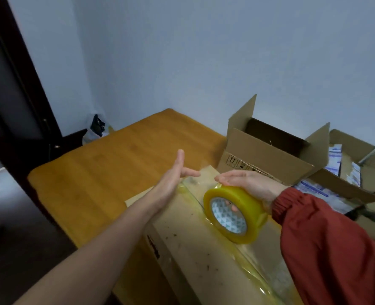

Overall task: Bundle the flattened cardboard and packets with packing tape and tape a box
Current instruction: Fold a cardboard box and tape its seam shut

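Note:
A yellowish roll of packing tape (251,200) stands on edge on the brown cardboard (182,230) lying on the table. My right hand (246,180), in a red sleeve, lies over the top of the roll with a finger tip showing inside its core, holding it. A strip of clear tape (257,269) runs along the cardboard from the roll towards me. My left hand (171,183) hovers at the cardboard's far left corner, fingers straight and held edge-on, holding nothing.
An open cardboard box (263,159) stands behind my right hand with its flaps up. Blue-and-white packets (318,190) lie in more cardboard at the right. The wooden table (107,172) extends left. A dark door (10,95) and a bag (96,126) are beyond its left edge.

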